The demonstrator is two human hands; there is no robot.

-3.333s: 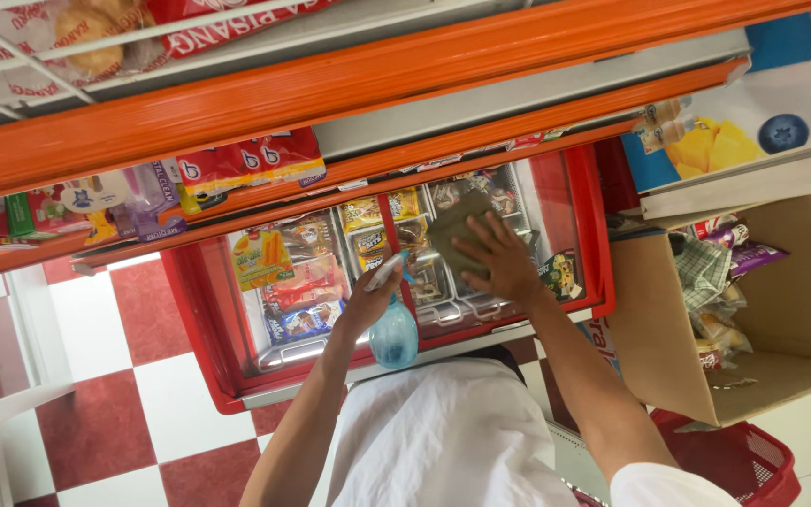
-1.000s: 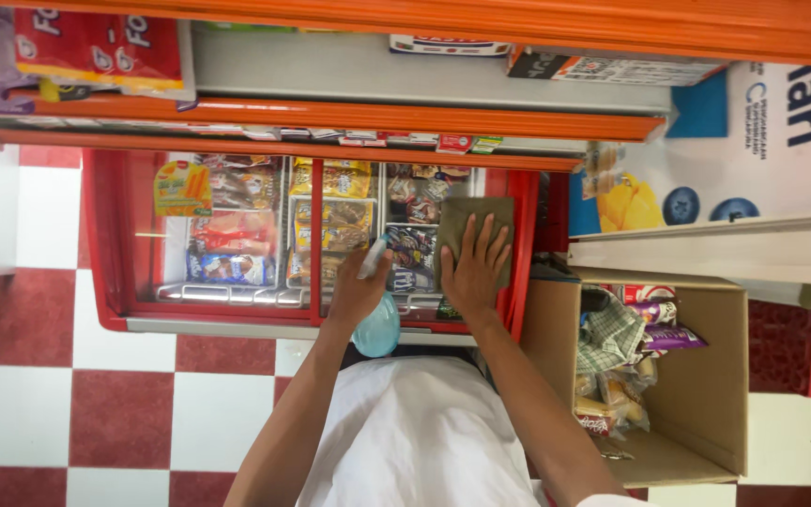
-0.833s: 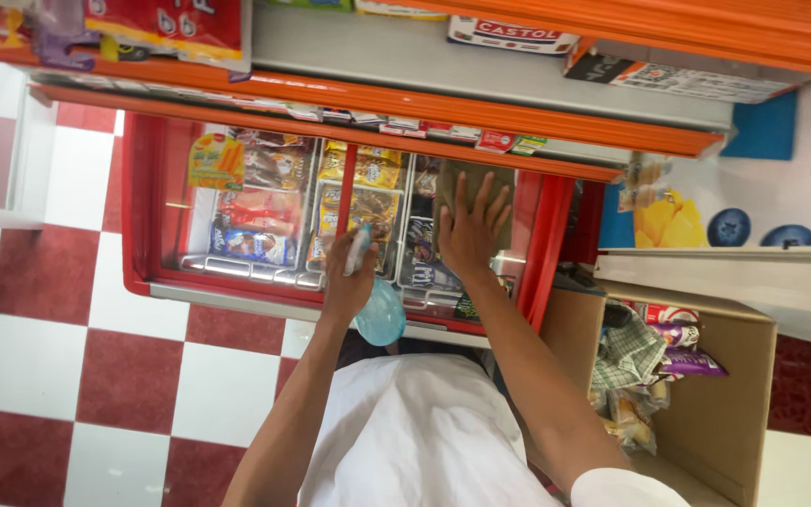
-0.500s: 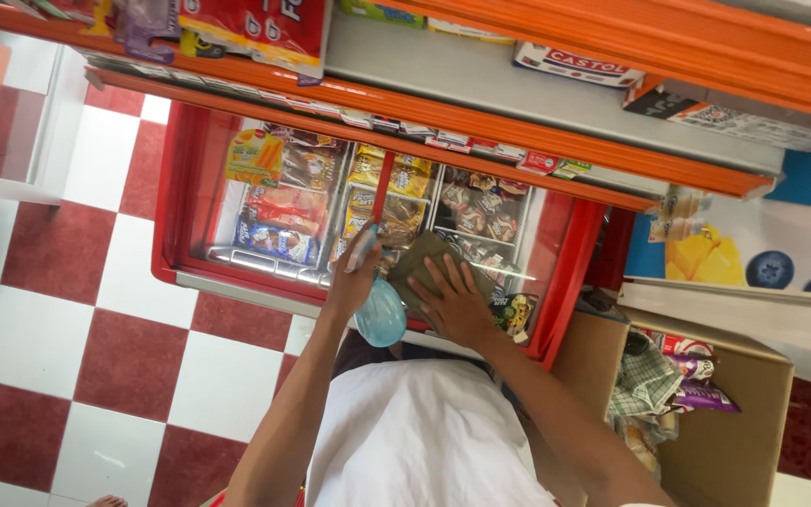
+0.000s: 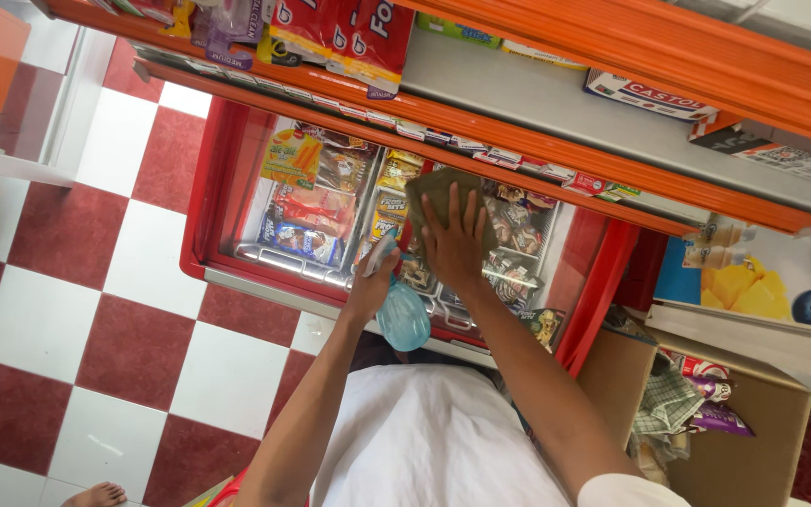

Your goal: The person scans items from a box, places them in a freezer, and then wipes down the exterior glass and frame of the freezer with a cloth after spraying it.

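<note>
**Cloth flat on freezer lid, spray bottle in other hand**

The olive-green cloth [image 5: 438, 192], soft and creased, lies on the glass lid of the red chest freezer [image 5: 213, 192], near the lid's middle. The right hand [image 5: 454, 246] lies open on it, fingers spread, palm pressing the cloth's lower part. The left hand [image 5: 373, 282] is closed around a pale blue, translucent plastic spray bottle [image 5: 403, 317], rounded at the body, nozzle pointing towards the glass just beside the cloth.

Under the clear lid: wire baskets holding glossy packets [image 5: 304, 202], mostly yellow, red and brown, rectangular, packed edge to edge. The freezer rim is smooth red plastic with a metal rail along the near edge.

Above it runs an orange metal shelf [image 5: 537, 150] carrying a row of small price tags and red bags [image 5: 344, 33]. To the right, a brown cardboard box [image 5: 772, 422] holds crumpled wrappers, some purple. The floor [image 5: 58, 310] is glossy red and white square tile.
</note>
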